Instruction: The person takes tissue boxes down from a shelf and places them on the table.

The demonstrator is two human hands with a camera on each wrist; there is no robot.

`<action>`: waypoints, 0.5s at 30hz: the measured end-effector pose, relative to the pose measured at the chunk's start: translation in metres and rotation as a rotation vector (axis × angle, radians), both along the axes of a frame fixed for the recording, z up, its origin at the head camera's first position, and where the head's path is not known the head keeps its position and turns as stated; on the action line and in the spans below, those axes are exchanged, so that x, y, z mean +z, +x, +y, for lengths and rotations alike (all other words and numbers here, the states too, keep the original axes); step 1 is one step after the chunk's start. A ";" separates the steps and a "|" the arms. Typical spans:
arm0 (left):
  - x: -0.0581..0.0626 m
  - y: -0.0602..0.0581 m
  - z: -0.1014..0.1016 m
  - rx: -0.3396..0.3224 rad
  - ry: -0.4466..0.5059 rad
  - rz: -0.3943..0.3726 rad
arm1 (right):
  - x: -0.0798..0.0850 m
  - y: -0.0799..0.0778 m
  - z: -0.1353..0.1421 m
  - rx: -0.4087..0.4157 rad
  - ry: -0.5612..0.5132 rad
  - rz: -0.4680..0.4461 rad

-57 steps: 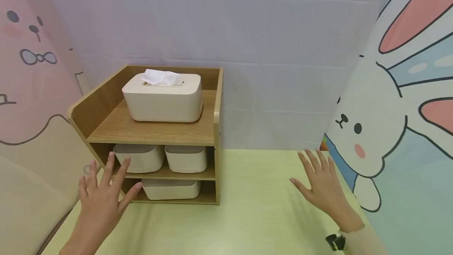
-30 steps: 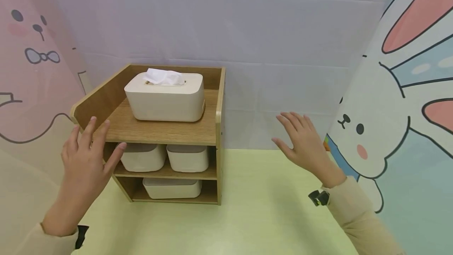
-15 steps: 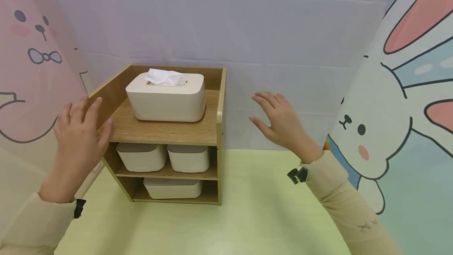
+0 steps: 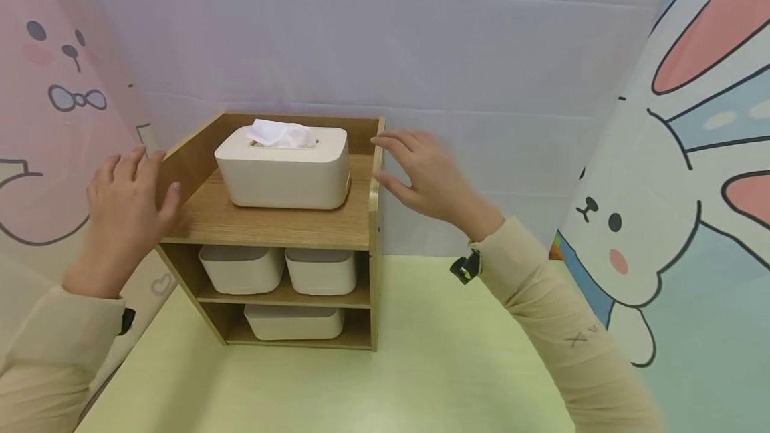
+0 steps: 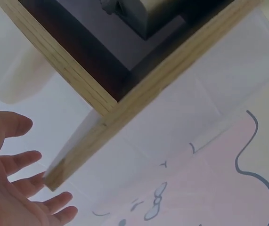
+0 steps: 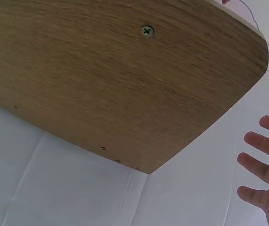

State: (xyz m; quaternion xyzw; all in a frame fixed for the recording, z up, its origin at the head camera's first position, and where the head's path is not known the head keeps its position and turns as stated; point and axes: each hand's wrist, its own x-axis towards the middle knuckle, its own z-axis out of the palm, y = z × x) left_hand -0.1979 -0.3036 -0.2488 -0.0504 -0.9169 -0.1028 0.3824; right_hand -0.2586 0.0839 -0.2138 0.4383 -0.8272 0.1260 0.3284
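A wooden shelf unit [image 4: 271,229] stands on the left half of the table. On its top board sits a cream tissue box [image 4: 283,176] with a white tissue [image 4: 281,133] poking out. My left hand [image 4: 123,212] is beside the unit's upper left side panel, fingers spread and thumb apart. My right hand [image 4: 424,176] is at the upper right side panel, its fingertips close to the panel edge; whether they touch it I cannot tell. Both hands hold nothing. The right wrist view shows the panel's outer face [image 6: 125,80] with my relaxed fingers beside it.
Two cream bins [image 4: 243,269] fill the middle shelf, and another low bin [image 4: 295,323] lies on the bottom shelf. The pale green table [image 4: 457,353] extends in front and to the right. Printed cloths hang on both sides, with a plain white cloth [image 4: 481,85] behind.
My right hand has moved left and up, from over the table's right side to the unit's right panel. My left hand has risen from the lower shelves to the upper left panel.
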 end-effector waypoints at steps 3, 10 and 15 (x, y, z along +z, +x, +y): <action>0.001 -0.005 -0.005 0.007 -0.025 -0.020 | 0.005 -0.003 -0.012 -0.001 0.040 -0.024; 0.002 -0.017 -0.016 0.015 -0.092 -0.066 | 0.016 -0.010 -0.040 0.035 0.142 -0.093; 0.000 -0.024 -0.022 0.012 -0.144 -0.093 | 0.020 -0.014 -0.056 0.058 0.208 -0.197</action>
